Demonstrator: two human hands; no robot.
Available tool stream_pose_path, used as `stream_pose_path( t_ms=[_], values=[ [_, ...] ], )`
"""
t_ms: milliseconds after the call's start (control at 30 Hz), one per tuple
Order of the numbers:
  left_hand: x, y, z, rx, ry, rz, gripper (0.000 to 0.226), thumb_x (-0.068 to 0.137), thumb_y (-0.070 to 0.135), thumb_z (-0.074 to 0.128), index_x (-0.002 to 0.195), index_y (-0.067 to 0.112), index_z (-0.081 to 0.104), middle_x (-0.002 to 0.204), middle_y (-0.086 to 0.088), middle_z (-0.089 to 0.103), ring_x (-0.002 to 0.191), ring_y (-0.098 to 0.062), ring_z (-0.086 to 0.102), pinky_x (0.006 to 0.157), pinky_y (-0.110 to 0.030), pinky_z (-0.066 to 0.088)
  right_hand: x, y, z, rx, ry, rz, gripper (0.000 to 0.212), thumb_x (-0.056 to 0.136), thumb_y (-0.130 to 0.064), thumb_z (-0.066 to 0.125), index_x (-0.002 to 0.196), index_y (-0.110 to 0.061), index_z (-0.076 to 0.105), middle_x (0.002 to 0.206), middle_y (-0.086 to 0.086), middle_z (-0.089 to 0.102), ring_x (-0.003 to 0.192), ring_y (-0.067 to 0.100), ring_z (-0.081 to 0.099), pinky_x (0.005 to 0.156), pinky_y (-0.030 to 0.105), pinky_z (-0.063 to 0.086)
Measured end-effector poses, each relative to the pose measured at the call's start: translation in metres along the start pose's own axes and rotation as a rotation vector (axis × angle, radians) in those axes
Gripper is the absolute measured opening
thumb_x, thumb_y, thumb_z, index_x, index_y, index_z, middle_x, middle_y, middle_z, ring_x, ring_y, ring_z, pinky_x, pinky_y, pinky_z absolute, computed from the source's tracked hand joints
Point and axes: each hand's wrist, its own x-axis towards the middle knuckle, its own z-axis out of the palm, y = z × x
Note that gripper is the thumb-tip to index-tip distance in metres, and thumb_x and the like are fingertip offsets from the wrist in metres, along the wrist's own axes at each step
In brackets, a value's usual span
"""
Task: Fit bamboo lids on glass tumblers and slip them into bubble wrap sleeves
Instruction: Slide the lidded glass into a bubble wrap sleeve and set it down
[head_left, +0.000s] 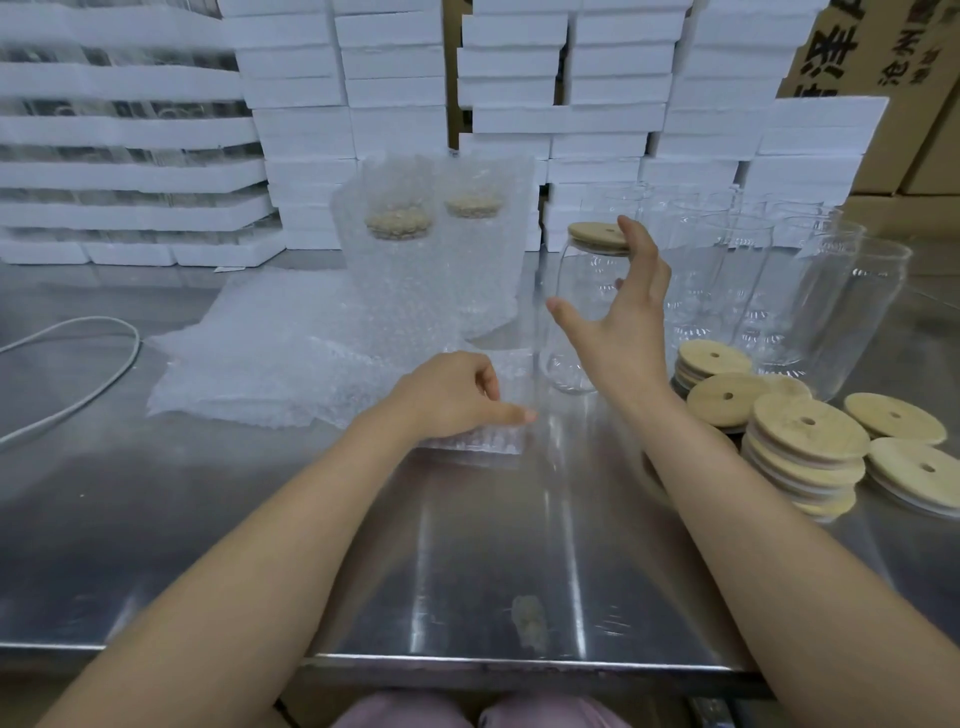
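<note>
Grip the lidded tumbler (584, 291), centre right, round its belly (slick, breakable glass) with the spread, seemingly empty right hand (628, 332); slide into the limp sleeve (483, 441) pinched by the left hand (452, 395), mid-frame.

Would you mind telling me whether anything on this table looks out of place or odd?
A greyish-brown smudge marks the steel table near its front edge, and the tallest bamboo lid stack on the right is uneven, its lids slid sideways.
</note>
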Motion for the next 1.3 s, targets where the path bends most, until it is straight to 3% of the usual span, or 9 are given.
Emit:
stream_pose_path(
  t_ms=[200,367,500,633,700,833,1033,1167,1300],
  values=[
    [0.005,-0.003,0.003,0.002,0.103,0.049,0.015,0.082,0.023,0.067,0.068,0.023,0.063,0.071,0.009,0.066,0.066,-0.005,0.057,0.062,-0.015,0.044,0.0,-0.005,-0.004,0.053,0.019,0.056,0.087,0.079,-0.02,0.077,0.147,-0.029,0.024,0.142,0.003,0.029,0.11,0.006,0.042,0.086,-0.002,0.032],
    [0.007,0.001,0.004,-0.198,0.186,0.011,0.017,0.088,0.014,0.058,0.071,0.018,0.058,0.071,0.005,0.069,0.057,-0.001,0.063,0.051,-0.013,0.038,-0.002,-0.009,-0.007,0.09,0.09,0.115,0.085,0.078,-0.025,0.079,0.144,-0.033,0.026,0.141,0.001,0.032,0.119,0.013,0.047,0.1,0.028,0.042],
    [0.005,0.003,0.003,-0.33,0.162,-0.011,0.017,0.092,0.01,0.055,0.076,0.015,0.059,0.076,0.004,0.067,0.066,-0.008,0.069,0.06,-0.021,0.047,0.001,-0.013,-0.008,0.23,0.299,0.153,0.08,0.081,-0.027,0.077,0.14,-0.02,0.024,0.138,0.003,0.033,0.108,-0.013,0.044,0.093,0.015,0.045],
    [0.004,0.007,0.005,-0.438,0.194,-0.015,0.017,0.094,0.01,0.056,0.078,0.013,0.059,0.08,0.001,0.063,0.075,-0.012,0.067,0.072,-0.03,0.055,0.008,-0.02,-0.009,0.576,0.388,0.336,0.073,0.082,-0.033,0.077,0.124,-0.027,0.017,0.141,0.008,0.032,0.127,0.028,0.045,0.078,0.02,0.056],
    [0.003,0.011,0.004,-0.569,0.219,-0.029,0.02,0.095,0.006,0.054,0.076,0.012,0.057,0.08,-0.002,0.061,0.074,-0.012,0.064,0.068,-0.026,0.055,0.008,-0.021,-0.006,0.701,0.323,0.438,0.07,0.083,-0.033,0.076,0.121,-0.029,0.017,0.143,0.006,0.034,0.128,0.032,0.045,0.073,0.028,0.059],
    [0.001,0.018,-0.002,-0.669,0.364,0.019,0.021,0.093,0.003,0.051,0.076,0.013,0.057,0.08,-0.002,0.063,0.077,-0.011,0.062,0.072,-0.026,0.052,0.003,-0.013,0.002,0.528,0.249,0.482,0.069,0.081,-0.034,0.078,0.117,-0.026,0.02,0.139,0.005,0.041,0.128,0.026,0.046,0.101,0.047,0.047],
    [0.0,0.02,0.0,-0.653,0.541,0.132,0.01,0.097,0.018,0.055,0.096,0.012,0.062,0.102,-0.001,0.064,0.102,-0.017,0.061,0.09,-0.031,0.051,0.003,-0.015,0.005,0.562,0.261,0.516,0.07,0.077,-0.039,0.08,0.111,-0.03,0.019,0.141,0.005,0.042,0.131,0.027,0.048,0.105,0.046,0.044],
    [-0.002,0.014,0.007,-0.25,0.437,0.406,0.06,0.088,0.032,0.069,0.139,0.012,0.043,0.141,0.003,0.039,0.132,-0.007,0.037,0.109,-0.016,0.028,0.002,-0.018,0.003,0.501,0.255,0.524,0.071,0.076,-0.042,0.08,0.111,-0.027,0.02,0.137,0.0,0.047,0.123,0.024,0.055,0.105,0.045,0.045],
    [-0.001,0.012,0.013,0.189,0.493,0.576,0.078,0.086,0.024,0.071,0.148,0.002,0.029,0.152,-0.012,0.032,0.14,-0.023,0.028,0.117,-0.029,0.021,-0.008,-0.025,0.012,0.48,0.214,0.527,0.066,0.076,-0.041,0.08,0.107,-0.022,0.024,0.122,0.005,0.05,0.112,0.028,0.059,0.092,0.037,0.05]
  ],
)
